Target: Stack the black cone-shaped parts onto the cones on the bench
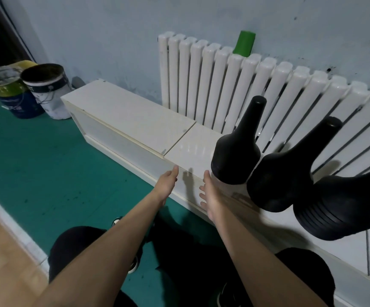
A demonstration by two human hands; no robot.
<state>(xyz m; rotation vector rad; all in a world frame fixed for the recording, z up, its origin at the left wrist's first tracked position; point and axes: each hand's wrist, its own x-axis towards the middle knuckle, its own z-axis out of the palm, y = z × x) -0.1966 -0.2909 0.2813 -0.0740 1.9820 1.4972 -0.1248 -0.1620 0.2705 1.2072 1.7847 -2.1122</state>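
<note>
Left hand [167, 182]: extended forward, fingers straight and relaxed, holding nothing. Its fingertips lie at the front edge of the desk [135, 116]; whether they touch it cannot be told.

Right hand [209, 193]: also extended, palm turned inward, fingers spread loosely, holding nothing. It sits just beside the base of the first cone [235, 156], and no contact is evident.

Task items: three black cone-shaped pieces stand in a row on the desk top, to the right of both hands and in front of the radiator [223, 85]. The first cone is nearest the hands. The second cone [277, 176] is just beside it, their wide bases close or touching. The third cone [334, 207] is furthest right, and its neck runs out of view. The third shows several ridged rims layered at its base, which indicates a number of parts already nested there. No such layering can be made out on the first and second.

Progress assessment: neither hand carries a part, and no loose black part is visible on the desk or the floor [35, 162]. Stacking appears well advanced on at least one cone. Whether further parts remain out of view cannot be determined, so completion is unconfirmed. If any do remain, a part must first be fetched before either hand can place it.

Other items: a green cup [244, 44] on the radiator top, and two paint buckets [46, 91] on the floor at the desk's far left end.
</note>
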